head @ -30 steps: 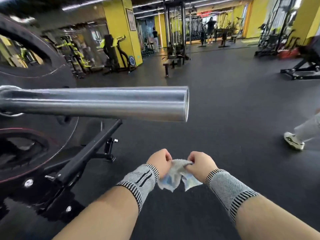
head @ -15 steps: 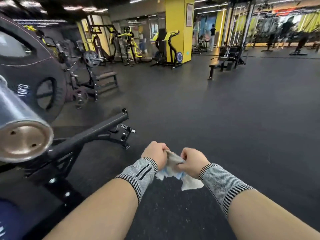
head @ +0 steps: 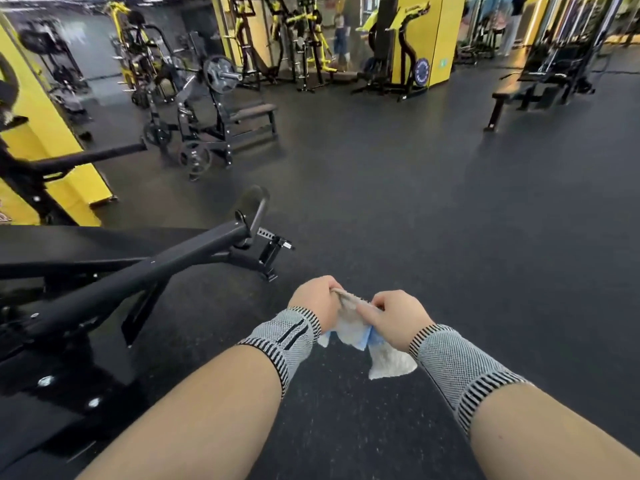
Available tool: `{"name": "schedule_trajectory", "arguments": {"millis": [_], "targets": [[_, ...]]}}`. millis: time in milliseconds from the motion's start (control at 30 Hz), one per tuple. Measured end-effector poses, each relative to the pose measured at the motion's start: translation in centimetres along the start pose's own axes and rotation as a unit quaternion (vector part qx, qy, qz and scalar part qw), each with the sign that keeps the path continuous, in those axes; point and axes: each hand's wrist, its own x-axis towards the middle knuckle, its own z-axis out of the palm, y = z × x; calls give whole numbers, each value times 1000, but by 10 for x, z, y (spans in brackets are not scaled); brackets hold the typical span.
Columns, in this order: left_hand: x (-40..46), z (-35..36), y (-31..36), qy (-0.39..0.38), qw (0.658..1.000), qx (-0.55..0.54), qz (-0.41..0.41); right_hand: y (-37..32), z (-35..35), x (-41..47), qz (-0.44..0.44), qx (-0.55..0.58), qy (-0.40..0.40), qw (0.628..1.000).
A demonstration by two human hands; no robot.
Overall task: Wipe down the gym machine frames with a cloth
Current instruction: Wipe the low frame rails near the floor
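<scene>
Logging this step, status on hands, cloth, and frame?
Left hand and right hand both gripping the white-and-blue cloth, bunched between them. Cloth off the black machine frame, which sits low to the left. Nothing between cloth and frame.

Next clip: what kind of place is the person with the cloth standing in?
A commercial gym, by the look of it. A bench rack loaded with weight plates stands on dark rubber flooring, with yellow-framed machines behind. Both the left hand and right hand hold the cloth.
</scene>
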Motion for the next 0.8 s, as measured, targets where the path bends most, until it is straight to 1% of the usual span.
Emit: {"name": "schedule_trajectory", "arguments": {"millis": [133,233,367,533,667,800], "targets": [[79,5,14,-14,999,24,-18,22,-30,86,33,-44,-18,998],[129,-3,21,-16,998,56,-22,27,-46,144,37,-66,-40,996],[206,-10,26,-9,996,37,-81,29,-54,229,30,-49,-55,997],[296,-7,24,42,989,-19,-140,32,-59,344,-32,-58,-74,995],[360,-9,17,78,971,-77,-211,20,-61,433,-105,-71,-141,982],[410,-18,-4,93,950,-124,-270,-9,-36,504,-142,-114,-204,962]]}}
